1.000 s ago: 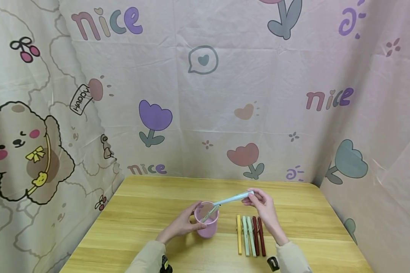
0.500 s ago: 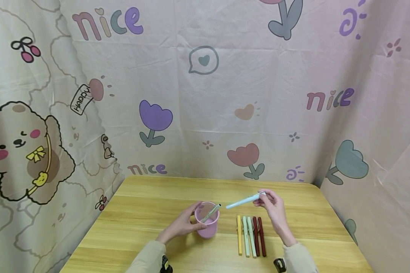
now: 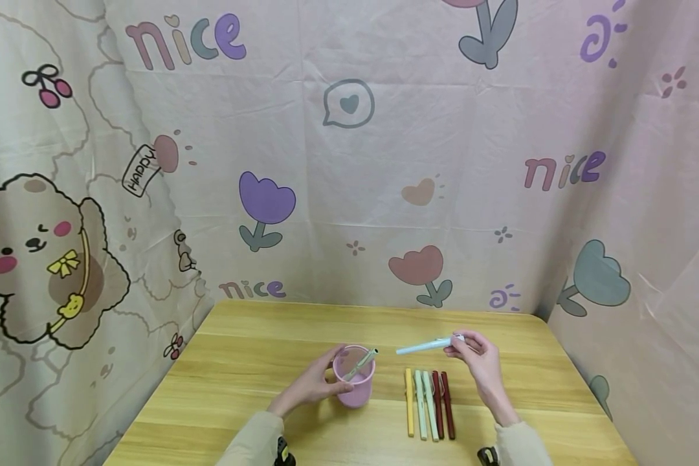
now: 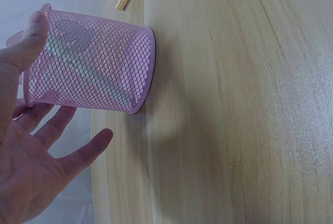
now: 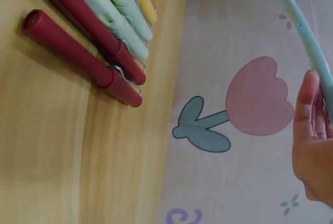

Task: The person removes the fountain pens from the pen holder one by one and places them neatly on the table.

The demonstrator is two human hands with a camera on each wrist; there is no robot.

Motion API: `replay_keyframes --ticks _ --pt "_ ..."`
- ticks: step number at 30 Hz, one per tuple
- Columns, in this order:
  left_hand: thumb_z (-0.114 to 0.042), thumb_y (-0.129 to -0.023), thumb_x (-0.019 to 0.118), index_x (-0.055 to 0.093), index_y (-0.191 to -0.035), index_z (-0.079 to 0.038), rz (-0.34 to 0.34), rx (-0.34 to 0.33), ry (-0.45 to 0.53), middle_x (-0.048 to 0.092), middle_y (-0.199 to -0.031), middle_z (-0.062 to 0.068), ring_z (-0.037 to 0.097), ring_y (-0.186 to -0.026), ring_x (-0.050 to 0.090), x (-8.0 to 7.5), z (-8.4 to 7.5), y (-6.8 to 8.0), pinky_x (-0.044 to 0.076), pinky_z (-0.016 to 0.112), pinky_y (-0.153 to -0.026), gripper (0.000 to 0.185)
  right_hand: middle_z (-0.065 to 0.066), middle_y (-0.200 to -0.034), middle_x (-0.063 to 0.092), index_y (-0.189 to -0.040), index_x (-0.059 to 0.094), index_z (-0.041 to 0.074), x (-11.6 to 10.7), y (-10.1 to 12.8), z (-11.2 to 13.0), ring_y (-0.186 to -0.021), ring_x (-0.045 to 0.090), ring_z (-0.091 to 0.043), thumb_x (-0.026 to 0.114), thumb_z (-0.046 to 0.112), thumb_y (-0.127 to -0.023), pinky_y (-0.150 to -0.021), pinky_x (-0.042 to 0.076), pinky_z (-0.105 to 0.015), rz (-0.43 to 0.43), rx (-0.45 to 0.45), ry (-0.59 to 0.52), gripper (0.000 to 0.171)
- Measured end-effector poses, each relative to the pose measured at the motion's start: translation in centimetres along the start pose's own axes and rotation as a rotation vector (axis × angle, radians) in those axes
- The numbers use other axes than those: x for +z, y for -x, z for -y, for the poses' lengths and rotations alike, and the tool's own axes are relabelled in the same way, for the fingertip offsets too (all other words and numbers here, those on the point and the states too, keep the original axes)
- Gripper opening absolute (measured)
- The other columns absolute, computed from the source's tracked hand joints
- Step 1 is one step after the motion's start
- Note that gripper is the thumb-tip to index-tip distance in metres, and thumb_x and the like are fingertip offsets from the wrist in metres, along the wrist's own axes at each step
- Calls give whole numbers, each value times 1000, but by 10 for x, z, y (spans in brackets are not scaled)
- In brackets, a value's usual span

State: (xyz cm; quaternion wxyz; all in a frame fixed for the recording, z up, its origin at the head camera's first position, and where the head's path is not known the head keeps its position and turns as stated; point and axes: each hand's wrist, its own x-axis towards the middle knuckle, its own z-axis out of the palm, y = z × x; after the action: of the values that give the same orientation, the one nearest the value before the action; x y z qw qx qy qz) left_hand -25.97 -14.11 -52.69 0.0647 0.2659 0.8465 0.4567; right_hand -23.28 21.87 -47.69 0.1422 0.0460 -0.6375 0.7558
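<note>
My left hand (image 3: 313, 386) grips a pink mesh pen holder (image 4: 86, 60) near its rim, thumb on one side and fingers on the other. One light green pen (image 3: 364, 363) leans inside the holder, its upper end sticking out over the rim. To the right, my right hand (image 3: 481, 360) pinches a light blue pen (image 3: 422, 346) by one end. That pen is raised above the table, nearly level, its free end pointing left toward the holder but apart from it. In the right wrist view only part of the blue pen (image 5: 302, 26) shows.
Between the hands and nearer me, a yellow pen (image 3: 410, 402), two light green pens (image 3: 421, 404) and two dark red pens (image 3: 448, 408) lie in a row on the wooden table (image 3: 239, 362). A patterned cloth (image 3: 349, 194) hangs behind and at both sides.
My right hand has drawn the blue pen rightward, away from the holder's rim. The left hand and the holder stay in place, with the green pen inside.
</note>
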Motion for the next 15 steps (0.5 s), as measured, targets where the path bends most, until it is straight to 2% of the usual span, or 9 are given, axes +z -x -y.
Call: replay_keyframes --ticks 2,4,10,15 --pt "-33 -86 80 26 -155 4 0 -2 0 41 -153 30 52 -135 48 0 1 0 47 67 -106 95 1 -84 76 -100 67 8 -4 1 -1 -73 73 -10 64 -3 -94 -75 65 -25 -2 7 -27 14" --pt "-33 -86 80 26 -155 4 -1 -4 2 41 -154 30 52 -135 48 1 1 -1 47 67 -106 96 1 -85 76 -100 68 13 -8 2 -2 -74 74 -10 63 -4 -94 -75 65 -24 -1 16 -55 18" --pt "-32 -85 80 25 -156 5 -5 -9 6 40 -154 31 52 -135 48 0 2 -1 48 67 -105 97 2 -86 74 -101 68 15 -20 2 -7 -78 72 -10 60 -3 -97 -78 64 -24 11 58 -112 21" --pt "-32 -85 80 25 -156 5 -4 -7 11 41 -153 31 53 -134 48 0 1 -1 48 67 -105 96 6 -86 72 -101 68 19 -28 2 -13 -77 69 -7 59 1 -99 -76 63 -22 -8 126 -71 21"
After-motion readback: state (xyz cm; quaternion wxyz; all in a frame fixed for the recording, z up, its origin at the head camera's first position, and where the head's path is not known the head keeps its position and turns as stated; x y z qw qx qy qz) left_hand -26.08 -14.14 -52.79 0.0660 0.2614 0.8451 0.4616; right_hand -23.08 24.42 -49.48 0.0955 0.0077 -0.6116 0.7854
